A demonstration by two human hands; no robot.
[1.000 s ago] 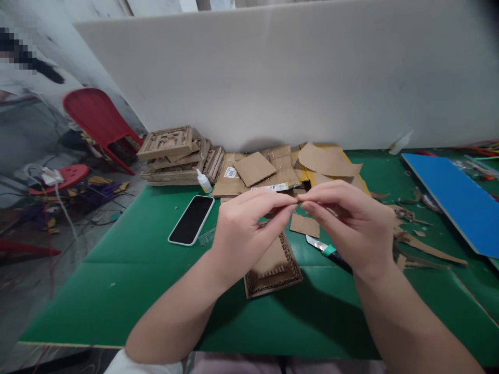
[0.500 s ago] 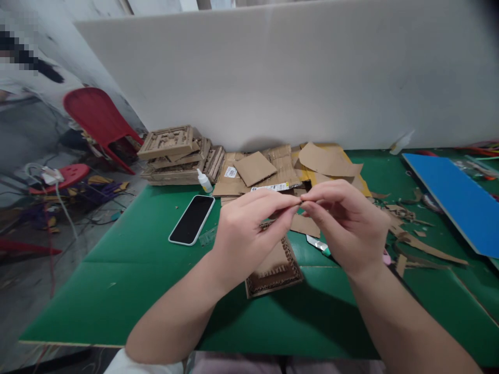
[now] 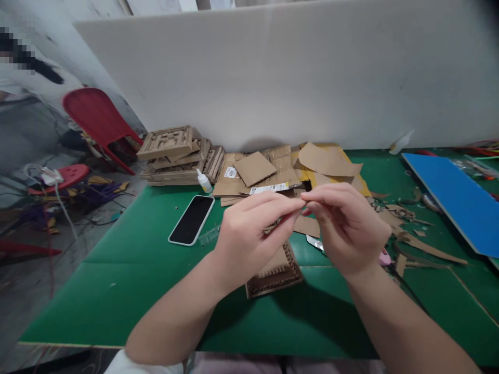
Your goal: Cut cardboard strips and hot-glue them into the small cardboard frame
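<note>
My left hand and my right hand meet fingertip to fingertip above the table. Each is closed in a pinch, and whatever sits between the fingertips is too small and covered to name. Below my left hand lies a square cardboard piece with a raised corrugated border, partly hidden by that hand. A utility knife rests on the table beside my right hand, its handle mostly covered by the hand. Behind my fingers, a flat cardboard scrap shows in part.
On the green table lie a phone, a clear ruler and a glue bottle. Stacked cardboard panels stand at the back left. Cardboard sheets, loose scraps and a blue board lie further right.
My joined fingertips have shifted slightly to the right and down. My right hand now covers more of the utility knife's handle. Things on the table have stayed put.
</note>
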